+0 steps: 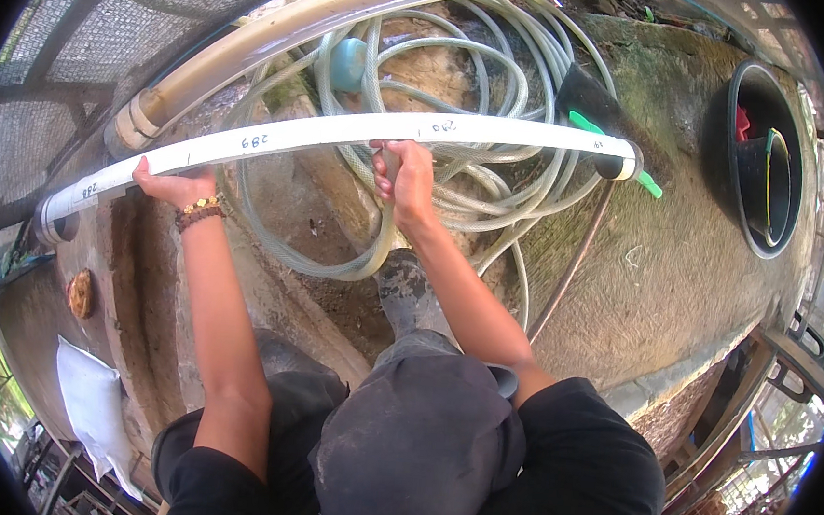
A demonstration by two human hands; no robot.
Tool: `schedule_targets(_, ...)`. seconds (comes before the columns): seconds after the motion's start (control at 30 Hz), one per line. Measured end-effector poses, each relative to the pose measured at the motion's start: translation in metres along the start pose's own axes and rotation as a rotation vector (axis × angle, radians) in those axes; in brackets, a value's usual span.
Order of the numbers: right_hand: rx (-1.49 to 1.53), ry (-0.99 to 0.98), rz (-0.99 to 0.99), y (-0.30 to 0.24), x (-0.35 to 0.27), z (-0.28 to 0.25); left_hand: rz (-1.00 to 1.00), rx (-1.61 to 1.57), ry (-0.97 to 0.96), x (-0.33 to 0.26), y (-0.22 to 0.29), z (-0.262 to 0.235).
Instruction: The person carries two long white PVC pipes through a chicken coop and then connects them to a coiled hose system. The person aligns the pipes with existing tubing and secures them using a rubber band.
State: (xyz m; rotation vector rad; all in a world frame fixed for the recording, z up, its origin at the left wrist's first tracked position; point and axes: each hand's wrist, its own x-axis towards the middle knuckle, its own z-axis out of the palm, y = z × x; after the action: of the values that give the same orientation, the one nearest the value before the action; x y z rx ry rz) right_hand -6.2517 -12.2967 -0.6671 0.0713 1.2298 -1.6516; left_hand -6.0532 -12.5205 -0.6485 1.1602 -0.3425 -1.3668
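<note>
A long white pipe with handwritten black marks and a ring at each end lies across in front of me. My left hand, with bracelets at the wrist, grips the pipe's near side toward its left end. Its thumb points left, and the fingers are partly hidden against the pipe. Farther right, my right hand is closed in a fist just below the pipe's near edge. A small greyish-tan piece shows between its fingers, too covered to name. Behind the pipe lies a coiled clear braided hose.
Another, dirtier pipe runs along the back left beside mesh. A black bucket holding a dark container stands at right. A bright green piece shows near the white pipe's right end. A white sack lies at lower left.
</note>
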Motion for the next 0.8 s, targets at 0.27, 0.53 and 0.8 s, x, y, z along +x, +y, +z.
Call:
schedule_targets(0.27,-0.360,-0.162,-0.085,0.032,0.016,0.023,-0.050,0.054,-0.008,-0.002,-0.005,0.006)
schedule_targets(0.53,-0.787,-0.388,-0.300,0.049,-0.002,0.066,0.018,0.068,0.063,-0.033,-0.016,0.024)
schedule_targets(0.8,-0.597,-0.006,-0.343,0.045,0.017,0.028,-0.053,0.061,0.047,-0.035,-0.014,0.021)
